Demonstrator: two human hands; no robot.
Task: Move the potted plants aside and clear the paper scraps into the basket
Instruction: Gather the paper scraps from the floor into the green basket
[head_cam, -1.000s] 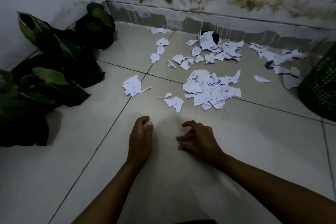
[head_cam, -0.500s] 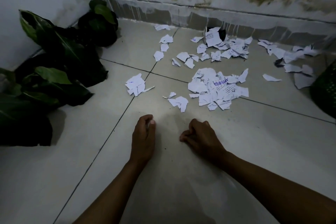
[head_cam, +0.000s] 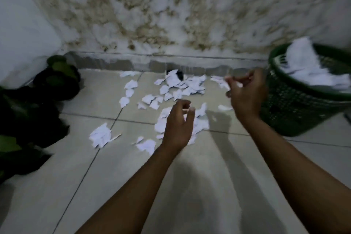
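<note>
Left hand point(head_cam: 177, 125): raised above the floor, back of hand to the camera, fingers loosely curled, thumb apart from them. Nothing seen in this grip. It hangs over the largest heap of paper scraps point(head_cam: 197, 123) and hides part of that heap.

Right hand point(head_cam: 247, 95): raised higher, just left of the basket point(head_cam: 296, 112). Fingers curled, thumb and forefinger tips close together. Motion blur; small white bits show at the fingertips, but cannot tell whether they are pinched or lie on the floor behind. Grip state: cannot tell.

Basket: dark green, perforated wall, standing on the floor at the right by the wall. Inside: a mound of white paper point(head_cam: 307, 66) rising above the rim, blurred.

Floor point(head_cam: 209, 186): pale tiles with dark grout lines. Scraps lie scattered across it: one small cluster point(head_cam: 101, 136) to the left on a grout line, another point(head_cam: 147, 145) just below the left wrist, a wider spread point(head_cam: 178, 85) along the base of the wall.

Potted plants point(head_cam: 28, 112): dark green leaves, grouped at the left edge in the corner, well apart from the scraps.

Wall point(head_cam: 171, 15): white, with brown mottled stains.
</note>
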